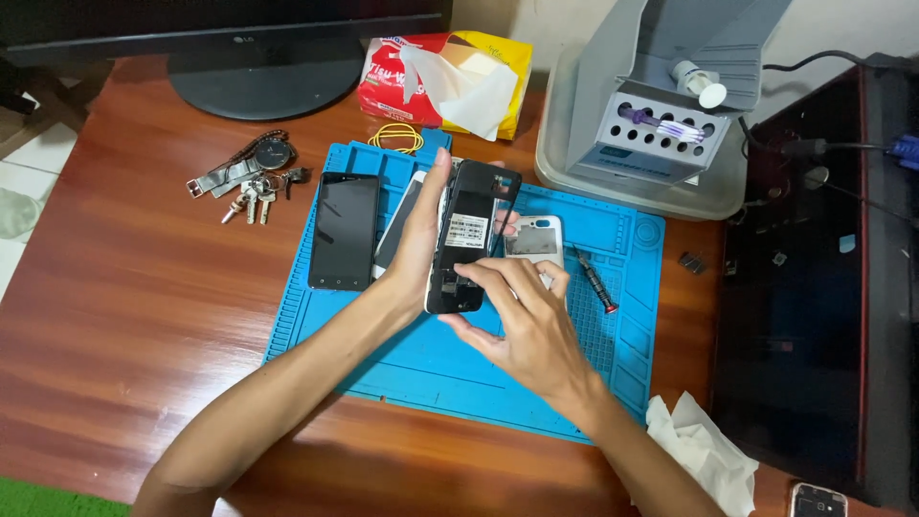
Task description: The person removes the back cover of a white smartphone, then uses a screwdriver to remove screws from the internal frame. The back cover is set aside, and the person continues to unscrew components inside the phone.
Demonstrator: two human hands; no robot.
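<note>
Plainly, my left hand point(418, 241) had its grip closed around the opened phone point(469, 235), thumb up along the near edge and fingers wrapped behind it, holding the handset upright and tilted above the blue mat point(450, 373). The phone's back was off, so its dark inner frame and a pale label showed towards me. My right hand point(526, 321) sat just below and to the right of that grip, its fingertips point(479, 275) pinched against the phone's lower part; I could not tell whether they held any small piece of their own.

Just left of the left grip lay a black phone point(345, 230) face up on the mat, and another pale handset was partly hidden behind my left palm. Right of the right grip lay a white back cover point(536, 239), and beyond it a small screwdriver point(595, 280).

Further left on the wooden surface point(144, 316) lay a bunch of keys point(251, 199) beside a wristwatch point(268, 153). Beyond both grips stood a tissue pack point(450, 77) and a grey tool stand point(661, 105). Near my right forearm lay a crumpled white tissue point(704, 450).
</note>
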